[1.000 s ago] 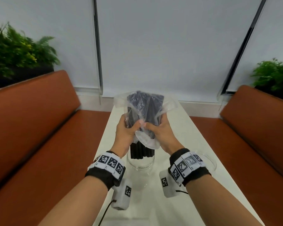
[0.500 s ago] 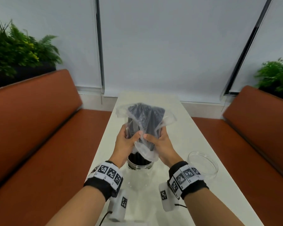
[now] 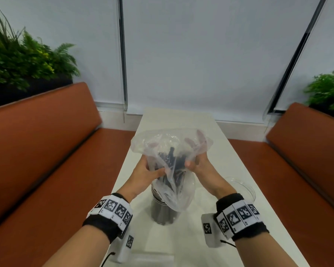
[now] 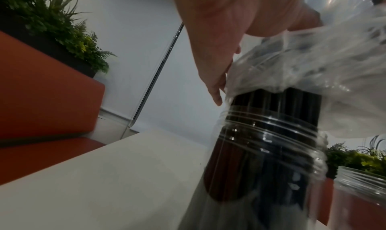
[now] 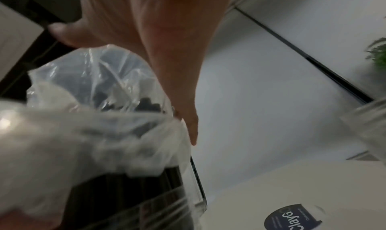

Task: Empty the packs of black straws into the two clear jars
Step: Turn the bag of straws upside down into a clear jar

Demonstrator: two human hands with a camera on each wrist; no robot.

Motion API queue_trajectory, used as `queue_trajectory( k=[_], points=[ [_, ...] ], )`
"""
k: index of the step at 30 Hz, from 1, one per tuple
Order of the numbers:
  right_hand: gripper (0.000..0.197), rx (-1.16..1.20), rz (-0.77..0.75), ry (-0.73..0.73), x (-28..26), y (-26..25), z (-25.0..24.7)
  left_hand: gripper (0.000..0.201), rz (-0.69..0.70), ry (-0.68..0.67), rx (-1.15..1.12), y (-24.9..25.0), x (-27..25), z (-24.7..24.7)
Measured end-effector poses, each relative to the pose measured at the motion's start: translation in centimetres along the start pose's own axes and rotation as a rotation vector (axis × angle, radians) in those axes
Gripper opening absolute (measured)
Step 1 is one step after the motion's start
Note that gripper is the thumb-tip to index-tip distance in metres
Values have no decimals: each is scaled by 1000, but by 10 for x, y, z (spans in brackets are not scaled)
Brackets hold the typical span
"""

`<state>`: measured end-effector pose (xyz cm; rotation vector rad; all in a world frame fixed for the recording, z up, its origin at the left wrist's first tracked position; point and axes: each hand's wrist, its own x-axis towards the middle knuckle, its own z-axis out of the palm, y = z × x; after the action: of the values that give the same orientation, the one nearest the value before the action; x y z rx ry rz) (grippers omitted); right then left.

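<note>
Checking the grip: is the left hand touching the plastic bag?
Touching. The head view shows the left hand gripping the plastic bag, thumb pressed on its front; the left wrist view shows the film against the palm.

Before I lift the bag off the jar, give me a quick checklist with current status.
1. Both hands hold the plastic bag: ok, left hand and right hand grip its sides.
2. Bag mouth over the jar: ok.
3. Black straws entering the jar: ok.
4. Bag fully emptied: not ok, straws still show inside the bag.
5. Jar upright on the table: ok.
6. Second jar clear of the hands: ok, beside the right wrist.
</note>
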<state>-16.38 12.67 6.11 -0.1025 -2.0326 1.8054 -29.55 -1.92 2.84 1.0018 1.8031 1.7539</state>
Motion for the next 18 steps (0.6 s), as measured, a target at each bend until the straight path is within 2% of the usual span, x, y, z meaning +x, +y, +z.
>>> queue_trajectory(
  k=[2, 5, 6, 10, 15, 18],
  points=[
    [82, -59, -25, 34, 2, 1, 9, 48, 6, -22, 37, 2, -2, 4],
    [39, -113, -20, 87, 5, 9, 19, 45, 43, -73, 14, 4, -9, 11],
    [33, -139, -28, 103, 3, 12, 21, 46, 49, -75, 8, 4, -12, 14],
    [35, -226, -30, 190, -5, 22, 24, 44, 85, -45, 18, -4, -20, 19],
    [35, -286, -30, 193, -12, 21, 29, 47, 90, -48, 41, -10, -27, 23],
    [38, -370, -20, 133, -14, 13, 28, 54, 61, -93, 65, -6, -31, 22]
  ],
)
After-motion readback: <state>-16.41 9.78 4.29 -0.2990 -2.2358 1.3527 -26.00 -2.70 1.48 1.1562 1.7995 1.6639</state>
